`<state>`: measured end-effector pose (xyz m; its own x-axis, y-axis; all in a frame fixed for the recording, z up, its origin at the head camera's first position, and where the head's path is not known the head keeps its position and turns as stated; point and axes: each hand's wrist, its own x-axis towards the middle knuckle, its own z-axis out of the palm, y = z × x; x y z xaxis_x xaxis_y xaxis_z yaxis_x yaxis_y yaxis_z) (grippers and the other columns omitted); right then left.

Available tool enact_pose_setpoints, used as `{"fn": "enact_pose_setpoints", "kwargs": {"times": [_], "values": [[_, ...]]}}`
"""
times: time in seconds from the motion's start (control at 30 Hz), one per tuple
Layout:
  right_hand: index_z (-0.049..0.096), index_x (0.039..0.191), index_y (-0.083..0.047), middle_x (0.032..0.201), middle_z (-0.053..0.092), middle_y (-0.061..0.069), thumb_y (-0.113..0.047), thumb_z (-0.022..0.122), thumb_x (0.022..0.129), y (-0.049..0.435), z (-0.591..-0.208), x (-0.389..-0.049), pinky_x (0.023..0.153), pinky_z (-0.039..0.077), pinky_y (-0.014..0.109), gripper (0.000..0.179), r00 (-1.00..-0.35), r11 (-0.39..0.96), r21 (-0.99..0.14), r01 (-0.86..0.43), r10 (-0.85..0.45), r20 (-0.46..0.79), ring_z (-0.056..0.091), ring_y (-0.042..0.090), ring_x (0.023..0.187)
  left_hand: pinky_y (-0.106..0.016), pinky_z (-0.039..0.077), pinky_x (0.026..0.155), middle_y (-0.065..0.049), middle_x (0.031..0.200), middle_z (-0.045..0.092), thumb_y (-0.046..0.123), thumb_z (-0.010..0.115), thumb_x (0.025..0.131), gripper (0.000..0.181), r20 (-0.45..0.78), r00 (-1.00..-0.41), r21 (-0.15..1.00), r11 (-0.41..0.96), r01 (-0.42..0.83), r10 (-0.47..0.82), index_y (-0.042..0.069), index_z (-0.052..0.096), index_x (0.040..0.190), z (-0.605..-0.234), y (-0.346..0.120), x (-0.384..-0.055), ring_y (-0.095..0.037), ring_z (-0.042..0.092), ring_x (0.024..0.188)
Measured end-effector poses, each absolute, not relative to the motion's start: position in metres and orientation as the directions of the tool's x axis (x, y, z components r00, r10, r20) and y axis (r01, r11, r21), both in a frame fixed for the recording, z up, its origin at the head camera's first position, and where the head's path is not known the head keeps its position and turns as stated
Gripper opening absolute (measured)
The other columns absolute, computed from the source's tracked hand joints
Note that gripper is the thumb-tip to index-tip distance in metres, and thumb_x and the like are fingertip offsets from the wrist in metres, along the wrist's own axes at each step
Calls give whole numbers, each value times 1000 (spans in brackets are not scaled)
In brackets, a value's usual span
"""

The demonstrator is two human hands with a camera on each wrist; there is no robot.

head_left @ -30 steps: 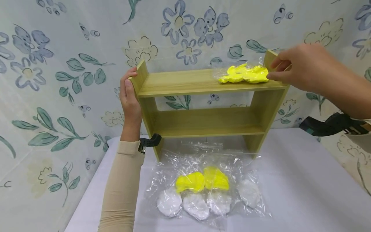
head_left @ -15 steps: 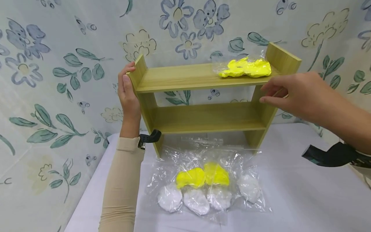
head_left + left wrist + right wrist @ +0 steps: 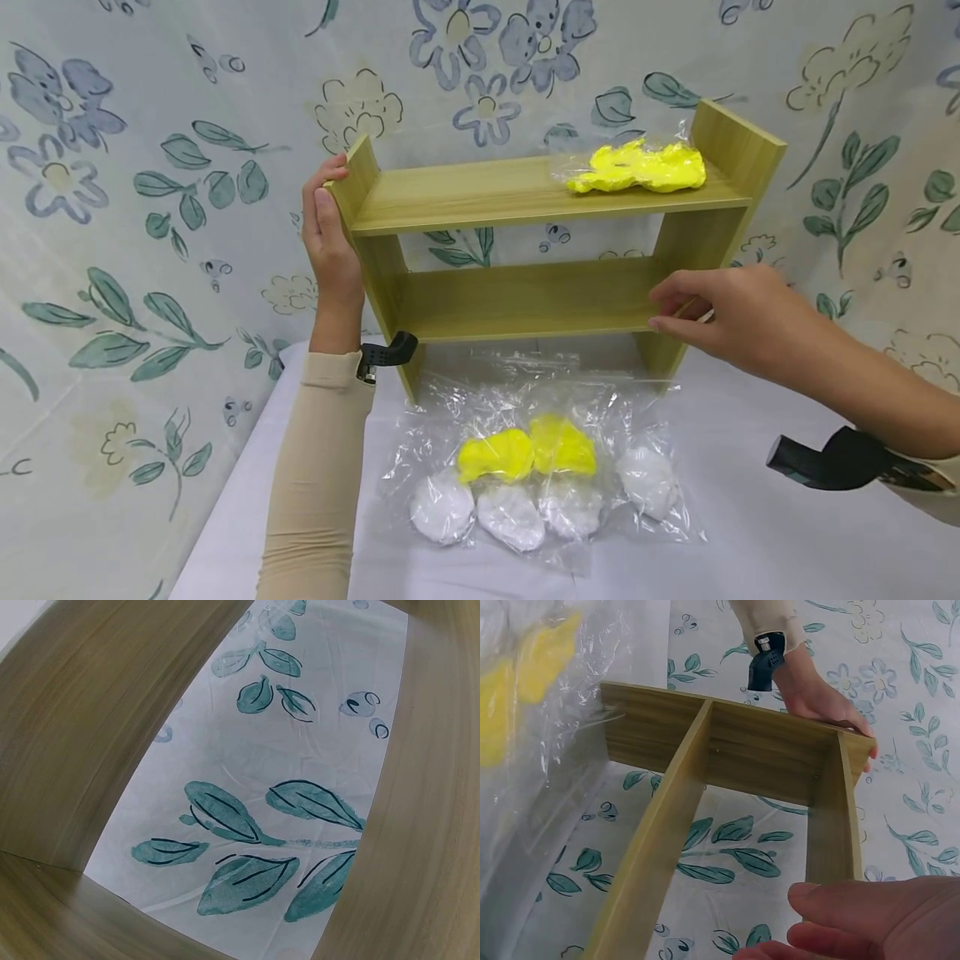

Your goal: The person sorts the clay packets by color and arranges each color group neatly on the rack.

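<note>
A small wooden shelf [image 3: 480, 196] with two boards stands at the back of the table. My left hand [image 3: 332, 242] grips the upper edge of its left side panel, fingers behind and thumb in front. On the right of the top board lies a clear bag with a bright yellow, clay-like lump [image 3: 652, 167]. My right hand [image 3: 738, 312] is in front of the shelf's right side panel near the lower board, fingers loosely bent, holding nothing. In the right wrist view its thumb [image 3: 840, 907] overlaps the shelf, and the left hand [image 3: 821, 697] shows at the far panel.
Before the shelf, clear plastic bags lie on the white table [image 3: 750, 533]. They hold two yellow lumps [image 3: 495, 456] and several white round lumps [image 3: 442, 508]. A floral cloth [image 3: 187, 75] hangs behind, and shows through the shelf opening in the left wrist view.
My right hand has left the yellow lump's bag on the top board and moved down to the lower board's level. The left hand keeps its grip on the shelf.
</note>
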<state>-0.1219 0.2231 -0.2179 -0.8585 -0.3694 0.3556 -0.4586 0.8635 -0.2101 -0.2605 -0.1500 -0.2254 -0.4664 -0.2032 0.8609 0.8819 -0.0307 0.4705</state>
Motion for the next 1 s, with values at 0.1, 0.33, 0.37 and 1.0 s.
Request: {"fn": "enact_pose_setpoints", "kwargs": {"times": [0.1, 0.33, 0.37, 1.0], "values": [[71, 97, -10, 84, 71, -2, -16, 78, 81, 223, -229, -122, 57, 52, 23, 19, -875, 862, -244, -445, -360, 325, 67, 14, 75, -33, 28, 113, -22, 136, 48, 7, 25, 102, 32, 863, -463, 465, -40, 884, -203, 9, 56, 112, -226, -150, -261, -19, 41, 133], [71, 97, -11, 84, 71, -4, -21, 77, 83, 227, -255, -123, 57, 52, 24, 18, -911, 866, -299, -401, -340, 235, 67, 14, 75, -33, 28, 113, -21, 136, 48, 7, 25, 102, 32, 863, -467, 470, -37, 882, -194, 7, 55, 113, -226, -150, -262, -20, 41, 133], [71, 97, -11, 84, 70, -5, -21, 77, 83, 228, -259, -124, 57, 52, 24, 18, -910, 862, -306, -403, -345, 228, 67, 14, 75, -33, 28, 113, -21, 136, 49, 7, 25, 102, 32, 861, -471, 474, -35, 880, -194, 7, 55, 113, -226, -150, -262, -19, 41, 133], [70, 97, -8, 83, 69, -4, -17, 76, 82, 231, -319, -128, 58, 52, 21, 19, -912, 795, -450, -407, -378, 159, 64, 10, 69, -32, 28, 112, -18, 137, 49, 9, 26, 102, 31, 865, -467, 475, -1, 880, -183, 7, 54, 114, -224, -152, -260, -17, 41, 133]]}}
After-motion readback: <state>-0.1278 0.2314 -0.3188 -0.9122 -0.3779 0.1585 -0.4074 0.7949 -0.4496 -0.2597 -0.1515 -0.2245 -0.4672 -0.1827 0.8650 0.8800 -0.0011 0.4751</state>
